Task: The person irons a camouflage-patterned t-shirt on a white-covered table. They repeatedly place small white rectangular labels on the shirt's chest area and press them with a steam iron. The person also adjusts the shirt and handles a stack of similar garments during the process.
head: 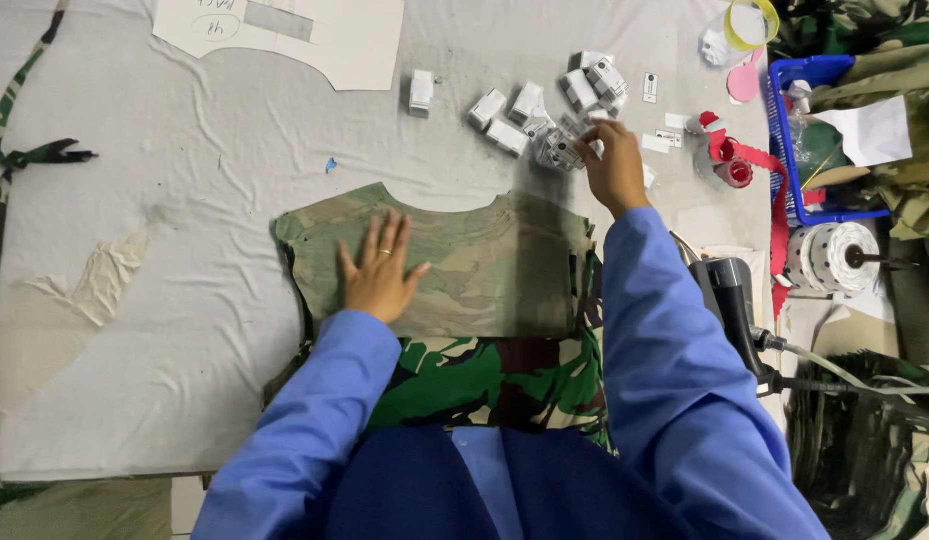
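A camouflage fabric piece (485, 265) with a curved neckline lies on the grey-covered table (165, 200), over darker green camouflage cloth (485, 385). My left hand (380, 270) rests flat on the fabric, fingers spread, a ring on one finger. My right hand (613, 165) reaches to the far side, its fingertips on a small bundle of white labels (563, 150) within a scatter of such bundles (530, 105). Whether the fingers grip the bundle is unclear. Both arms wear blue sleeves.
A paper pattern piece (315, 30) lies at the far edge. Right of the labels lie red ribbon (745, 155), a blue basket (805, 110), a white thread roll (830, 255) and a black steam iron with hose (735, 300). A camouflage strip (15, 130) runs along the left.
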